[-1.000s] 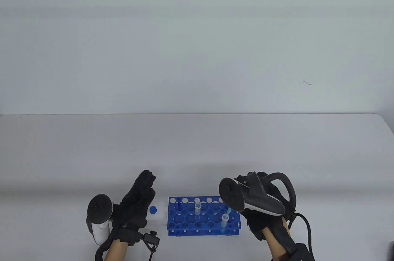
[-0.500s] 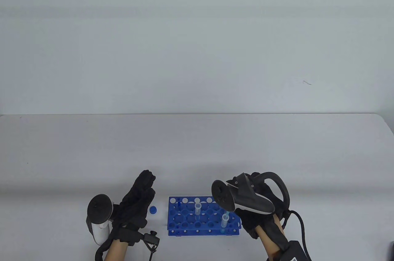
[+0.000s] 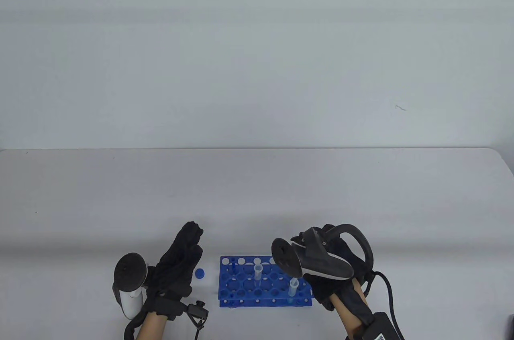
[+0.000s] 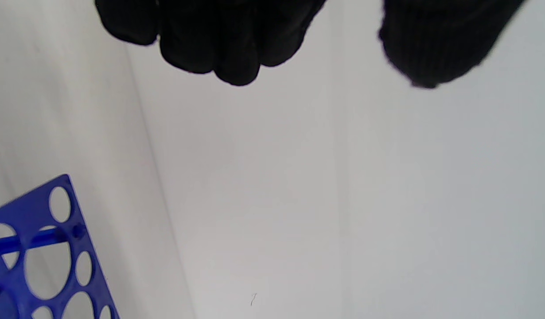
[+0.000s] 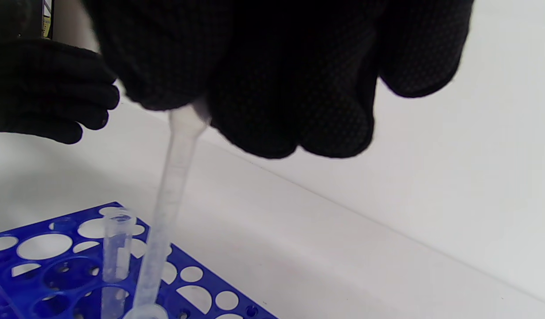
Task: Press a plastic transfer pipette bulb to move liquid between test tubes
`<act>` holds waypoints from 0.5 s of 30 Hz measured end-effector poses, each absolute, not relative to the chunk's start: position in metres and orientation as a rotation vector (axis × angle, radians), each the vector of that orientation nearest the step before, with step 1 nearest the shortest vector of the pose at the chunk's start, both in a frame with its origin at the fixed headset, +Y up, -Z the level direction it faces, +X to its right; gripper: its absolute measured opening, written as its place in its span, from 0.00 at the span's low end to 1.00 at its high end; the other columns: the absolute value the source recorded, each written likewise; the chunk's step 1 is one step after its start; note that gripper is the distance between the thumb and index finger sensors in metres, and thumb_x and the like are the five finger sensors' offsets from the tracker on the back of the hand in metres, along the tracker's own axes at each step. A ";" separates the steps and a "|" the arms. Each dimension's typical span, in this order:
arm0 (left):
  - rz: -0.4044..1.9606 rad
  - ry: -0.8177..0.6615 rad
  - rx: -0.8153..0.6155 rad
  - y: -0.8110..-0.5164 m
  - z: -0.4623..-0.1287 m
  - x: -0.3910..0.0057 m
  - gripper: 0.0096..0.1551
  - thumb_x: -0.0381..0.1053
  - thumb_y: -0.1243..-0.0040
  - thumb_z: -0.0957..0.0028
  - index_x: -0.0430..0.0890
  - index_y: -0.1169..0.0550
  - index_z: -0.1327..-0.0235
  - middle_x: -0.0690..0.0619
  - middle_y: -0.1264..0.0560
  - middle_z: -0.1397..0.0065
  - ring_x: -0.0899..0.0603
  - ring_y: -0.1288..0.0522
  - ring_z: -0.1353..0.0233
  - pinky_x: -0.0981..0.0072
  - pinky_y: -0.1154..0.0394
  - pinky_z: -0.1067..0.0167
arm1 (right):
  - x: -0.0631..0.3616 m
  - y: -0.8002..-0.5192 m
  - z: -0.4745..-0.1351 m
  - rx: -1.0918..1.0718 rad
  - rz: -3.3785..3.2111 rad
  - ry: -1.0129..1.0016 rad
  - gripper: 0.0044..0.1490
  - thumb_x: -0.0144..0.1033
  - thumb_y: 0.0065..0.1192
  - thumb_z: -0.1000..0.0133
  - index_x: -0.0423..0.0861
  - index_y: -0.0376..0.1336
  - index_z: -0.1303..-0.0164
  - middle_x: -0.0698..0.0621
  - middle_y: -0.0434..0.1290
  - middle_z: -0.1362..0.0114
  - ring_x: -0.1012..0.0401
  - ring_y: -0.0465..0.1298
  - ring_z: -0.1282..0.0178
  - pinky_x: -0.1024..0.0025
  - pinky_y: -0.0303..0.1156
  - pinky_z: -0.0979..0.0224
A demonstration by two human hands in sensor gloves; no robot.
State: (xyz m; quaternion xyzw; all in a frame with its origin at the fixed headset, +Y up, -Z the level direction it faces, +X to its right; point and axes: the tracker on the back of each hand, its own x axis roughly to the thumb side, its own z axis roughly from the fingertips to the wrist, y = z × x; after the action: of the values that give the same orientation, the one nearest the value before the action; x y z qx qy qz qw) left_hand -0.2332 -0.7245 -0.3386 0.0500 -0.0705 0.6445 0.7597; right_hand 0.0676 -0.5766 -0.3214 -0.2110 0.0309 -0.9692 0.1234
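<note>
A blue test tube rack [image 3: 241, 284] stands near the table's front edge, and it shows in the right wrist view [image 5: 42, 261] and left wrist view [image 4: 37, 261] too. Two clear tubes stand in it: one in the middle [image 3: 258, 271] and one at the front right [image 3: 293, 288]. My right hand [image 3: 333, 275] grips a clear plastic pipette [image 5: 168, 199] by its top, which the fingers hide. The pipette's stem goes down into the front right tube [image 5: 144, 312]. My left hand [image 3: 180, 263] lies open and empty left of the rack.
A small blue cap [image 3: 199, 273] lies on the table between my left hand and the rack. The white table [image 3: 257, 195] stretches far behind the rack. A cable [image 3: 391, 300] trails from my right wrist.
My right hand has shifted left and slightly down, bringing the pipette over and into the front right tube. My left hand has not moved.
</note>
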 end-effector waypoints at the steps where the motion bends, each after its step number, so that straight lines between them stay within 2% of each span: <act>1: 1.403 -0.153 0.109 -0.725 -0.339 -0.233 0.56 0.74 0.49 0.54 0.48 0.43 0.15 0.46 0.40 0.13 0.37 0.43 0.16 0.38 0.44 0.19 | 0.068 -0.577 -0.321 -0.619 -2.825 0.098 0.25 0.43 0.71 0.62 0.51 0.76 0.56 0.57 0.86 0.57 0.59 0.84 0.55 0.49 0.73 0.33; 15: 1.406 -0.154 0.108 -0.725 -0.339 -0.233 0.56 0.74 0.49 0.54 0.48 0.43 0.15 0.46 0.40 0.13 0.37 0.43 0.16 0.38 0.45 0.19 | 0.068 -0.577 -0.321 -0.648 -2.820 0.112 0.24 0.44 0.71 0.63 0.51 0.76 0.57 0.57 0.87 0.58 0.60 0.85 0.56 0.50 0.73 0.33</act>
State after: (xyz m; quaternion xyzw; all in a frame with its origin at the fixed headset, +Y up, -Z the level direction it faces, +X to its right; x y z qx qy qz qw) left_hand -0.2331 -0.7245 -0.3389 0.0497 -0.0707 0.6455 0.7589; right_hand 0.0677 -0.5766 -0.3211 -0.2221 0.0384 -0.9665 0.1226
